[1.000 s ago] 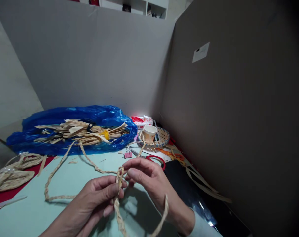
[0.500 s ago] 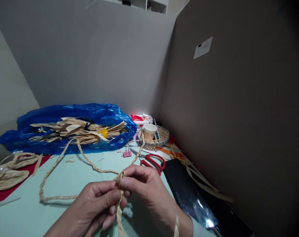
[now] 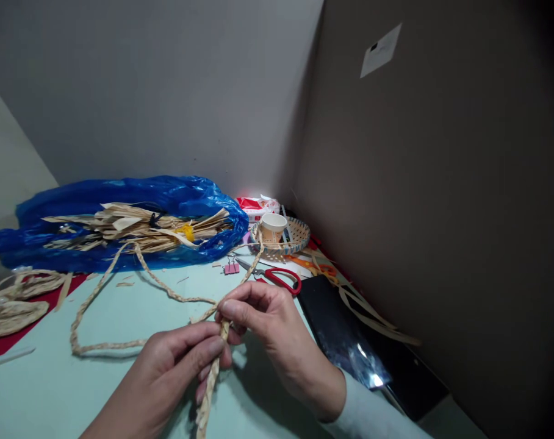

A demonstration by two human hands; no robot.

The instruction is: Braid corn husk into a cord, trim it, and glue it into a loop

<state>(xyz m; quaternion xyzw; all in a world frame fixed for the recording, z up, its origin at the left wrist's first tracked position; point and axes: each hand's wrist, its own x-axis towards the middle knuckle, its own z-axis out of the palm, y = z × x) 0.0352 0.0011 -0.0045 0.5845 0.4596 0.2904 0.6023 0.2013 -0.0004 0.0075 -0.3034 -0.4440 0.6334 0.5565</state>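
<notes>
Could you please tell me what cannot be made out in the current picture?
- Head view: where the near length of braided cord leads, cut off by the bottom edge.
- Head view: one loop of the red-handled scissors, mostly hidden by the right hand.
- Head view: print on the white card, too small.

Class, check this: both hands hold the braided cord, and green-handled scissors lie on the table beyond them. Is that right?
Not quite: the head view shows red handles on the scissors. The rest stands: left hand and right hand hold the braided cord.
</notes>
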